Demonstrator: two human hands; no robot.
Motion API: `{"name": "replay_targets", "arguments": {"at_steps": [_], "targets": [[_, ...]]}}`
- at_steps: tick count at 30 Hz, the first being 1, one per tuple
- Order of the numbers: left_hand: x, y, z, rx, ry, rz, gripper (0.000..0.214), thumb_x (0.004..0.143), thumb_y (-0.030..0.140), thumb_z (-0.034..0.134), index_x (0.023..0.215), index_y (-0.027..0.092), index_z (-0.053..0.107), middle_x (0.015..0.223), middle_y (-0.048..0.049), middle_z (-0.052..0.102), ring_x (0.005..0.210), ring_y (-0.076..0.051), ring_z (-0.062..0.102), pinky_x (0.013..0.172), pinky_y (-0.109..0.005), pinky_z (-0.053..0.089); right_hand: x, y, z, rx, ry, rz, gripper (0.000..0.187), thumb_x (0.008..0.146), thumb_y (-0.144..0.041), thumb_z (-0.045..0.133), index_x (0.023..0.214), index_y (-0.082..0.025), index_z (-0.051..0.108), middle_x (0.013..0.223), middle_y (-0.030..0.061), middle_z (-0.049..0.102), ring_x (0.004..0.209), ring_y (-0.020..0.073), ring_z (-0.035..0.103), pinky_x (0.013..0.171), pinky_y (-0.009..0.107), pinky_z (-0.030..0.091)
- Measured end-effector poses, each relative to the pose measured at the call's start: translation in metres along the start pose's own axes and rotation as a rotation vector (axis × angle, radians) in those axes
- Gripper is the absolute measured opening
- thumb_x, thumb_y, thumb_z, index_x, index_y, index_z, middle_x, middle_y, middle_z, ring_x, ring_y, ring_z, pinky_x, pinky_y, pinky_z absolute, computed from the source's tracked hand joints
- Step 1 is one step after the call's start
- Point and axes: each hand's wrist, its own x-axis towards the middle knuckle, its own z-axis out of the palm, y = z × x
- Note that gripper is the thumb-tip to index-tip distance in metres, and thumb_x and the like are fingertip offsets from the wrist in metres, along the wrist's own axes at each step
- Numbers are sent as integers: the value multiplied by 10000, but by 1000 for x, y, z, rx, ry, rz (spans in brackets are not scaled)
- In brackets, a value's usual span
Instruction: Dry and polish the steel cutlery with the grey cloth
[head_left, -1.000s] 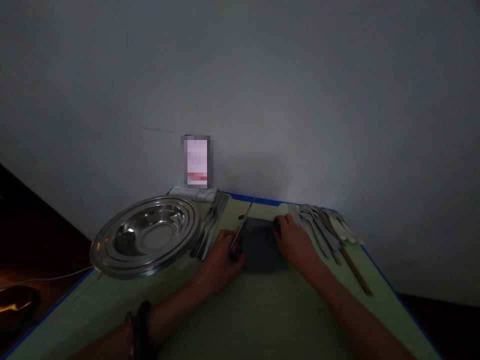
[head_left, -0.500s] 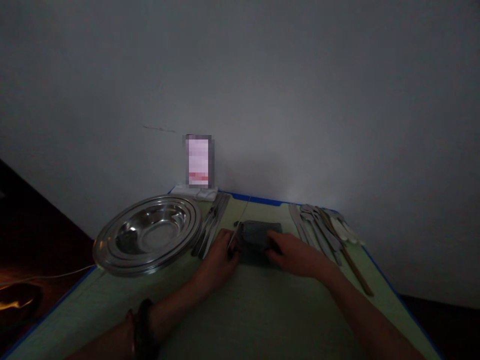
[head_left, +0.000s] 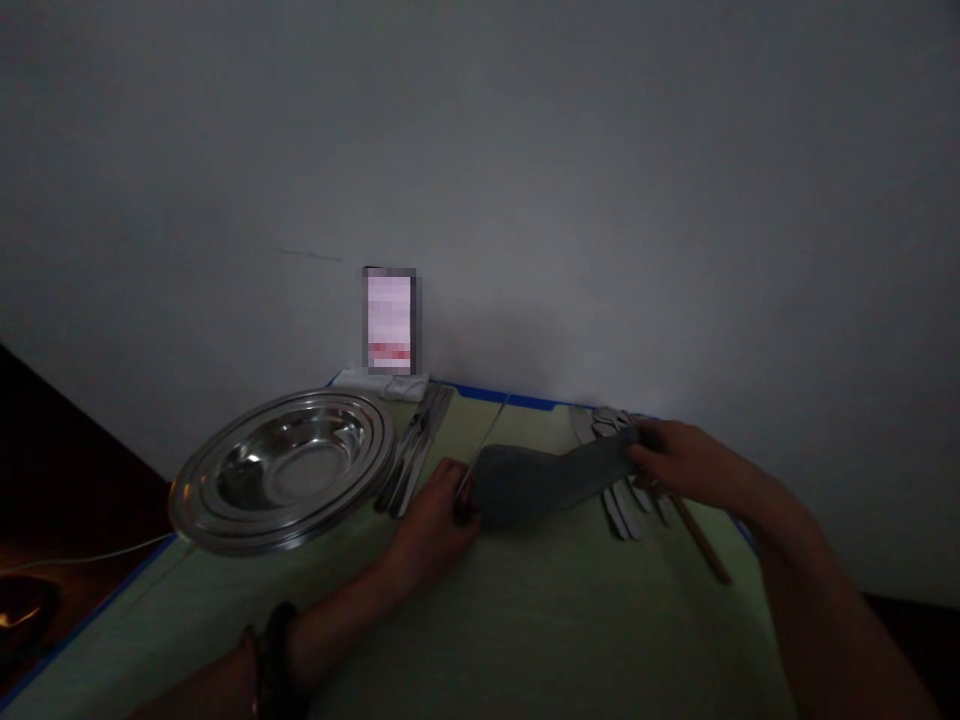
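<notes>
My left hand (head_left: 435, 510) is closed around a thin, light-coloured utensil (head_left: 484, 440), which slants up and away from the fingers. Its kind is too dim to make out. A dark grey cloth (head_left: 536, 482) starts at that hand's fingertips and stretches to the right above the table. Its far end is pinched in my right hand (head_left: 679, 455), which is raised over the cutlery on the right. That hand and the cloth partly cover several spoons (head_left: 611, 420) and flat-handled pieces.
Stacked steel plates (head_left: 281, 475) stand on the left, with several pieces of cutlery (head_left: 412, 450) beside them. A phone-like screen (head_left: 390, 320) leans on the wall behind a folded white cloth (head_left: 409, 388). One brown chopstick-like stick (head_left: 701, 540) lies on the right of the green table (head_left: 525, 630).
My right hand has moved right and up, pulling the end of the grey cloth with it. The bunched cloth is now drawn out long. My left hand stays nearly in place.
</notes>
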Motion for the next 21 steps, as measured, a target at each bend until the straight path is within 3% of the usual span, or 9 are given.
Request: {"name": "replay_targets", "arguments": {"at_steps": [6,11,14,19,21], "targets": [[1,7,-6,-45,51,-54,156,645,97,497,764,195,474,780,5,462,729,-168,505,670,-297,438,-2,-41,30,112,154,-265,147,803,-255,461,885,-178,555,879,67,651,778,176,597,704,297,439],[3,7,-7,-51,86,-74,181,648,107,515,800,200,482,845,-13,486,806,-185,523,736,-318,456,-10,-64,67,59,-189,-500,266,814,-341,501,1013,-178,565,1017,88,598,910,206,561,795,339,431],[3,6,-6,-31,53,-72,186,644,114,516,810,193,487,824,-12,495,786,-185,522,737,-326,454,-12,-61,74,19,-284,-527,369,799,-363,531,1113,-172,551,1132,112,545,1025,232,523,875,360,412],[2,8,-6,-8,10,-37,81,707,188,467,788,189,478,802,-19,484,761,-186,504,707,-318,429,-8,-51,64,25,-324,-495,463,770,-351,571,1205,-201,515,1295,108,452,1166,248,454,978,366,347],[1,8,-5,2,2,-22,59,730,207,444,782,191,467,796,-19,479,753,-183,497,699,-309,414,-6,-46,59,-7,-276,-415,471,796,-350,531,1229,-168,492,1296,138,455,1168,256,459,974,371,347]]}}
